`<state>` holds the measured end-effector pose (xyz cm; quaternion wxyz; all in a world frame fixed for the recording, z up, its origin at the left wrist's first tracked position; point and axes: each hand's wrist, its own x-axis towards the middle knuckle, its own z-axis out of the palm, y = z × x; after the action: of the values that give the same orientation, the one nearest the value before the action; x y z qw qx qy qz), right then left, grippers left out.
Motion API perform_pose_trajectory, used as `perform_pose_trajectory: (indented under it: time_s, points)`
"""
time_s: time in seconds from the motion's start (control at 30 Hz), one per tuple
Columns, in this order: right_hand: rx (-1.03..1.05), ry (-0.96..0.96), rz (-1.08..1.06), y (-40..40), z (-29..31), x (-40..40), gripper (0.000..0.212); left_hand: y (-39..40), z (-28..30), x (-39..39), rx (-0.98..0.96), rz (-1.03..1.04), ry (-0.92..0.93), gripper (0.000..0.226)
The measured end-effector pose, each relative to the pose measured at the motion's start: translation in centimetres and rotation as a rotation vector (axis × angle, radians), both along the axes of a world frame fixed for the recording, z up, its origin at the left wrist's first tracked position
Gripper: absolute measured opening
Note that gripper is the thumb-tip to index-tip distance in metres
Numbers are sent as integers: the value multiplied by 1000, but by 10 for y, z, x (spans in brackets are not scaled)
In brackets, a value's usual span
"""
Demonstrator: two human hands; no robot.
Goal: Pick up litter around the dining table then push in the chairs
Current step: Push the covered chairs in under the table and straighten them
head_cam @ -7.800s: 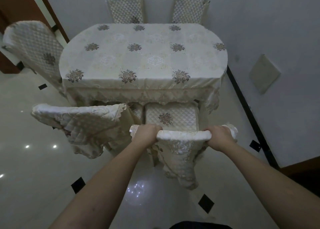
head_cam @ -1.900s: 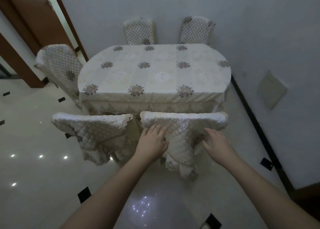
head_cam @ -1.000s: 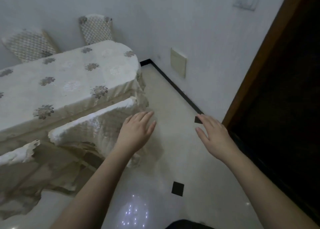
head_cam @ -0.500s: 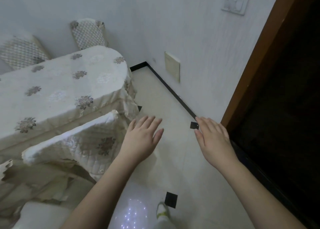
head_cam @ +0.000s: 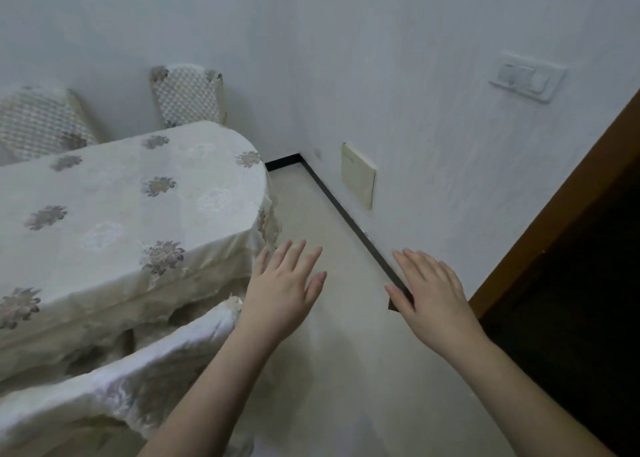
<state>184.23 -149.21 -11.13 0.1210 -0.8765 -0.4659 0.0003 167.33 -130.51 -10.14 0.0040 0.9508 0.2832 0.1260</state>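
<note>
hands (head_cam: 349, 292) flat, empty, beside table (head_cam: 114, 207)

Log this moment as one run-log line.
left hand: open, empty | right hand: open, empty | near chair: against dining table | floor: no litter seen

Open pale tiled floor (head_cam: 311, 214) runs as a lane away from the oval dining table in its cream flowered cloth (head_cam: 114, 207), bounded opposite the table by the white wall (head_cam: 433, 145). Tight against the table's near edge, a cream-covered chair back (head_cam: 138, 373) blocks passage. A dark brown door frame (head_cam: 554, 207) closes the lane farthest from the table.
</note>
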Motion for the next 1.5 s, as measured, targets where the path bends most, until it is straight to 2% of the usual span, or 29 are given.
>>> perform_pose_trajectory:
  time_s: [0.23, 0.5, 0.8, 1.03, 1.37, 1.5]
  points:
    - [-15, -43, 22, 48, 1, 54, 66, 48, 2, 57, 52, 33, 63, 54]
    - [41, -37, 4, 110, -6, 151, 59, 92, -3, 161, 33, 27, 123, 58]
    - [60, -60, 117, 202, 26, 279, 59, 149, 49, 288, 11, 124, 41, 62]
    - [109, -75, 250, 322, 54, 316, 62, 238, 69, 305, 30, 236, 40, 71]
    - [164, -158, 325, 507, 78, 340, 61, 388, 108, 303, 50, 371, -154, 83]
    - [164, -167, 322, 566, 84, 354, 57, 456, 108, 319, 36, 384, -100, 80]
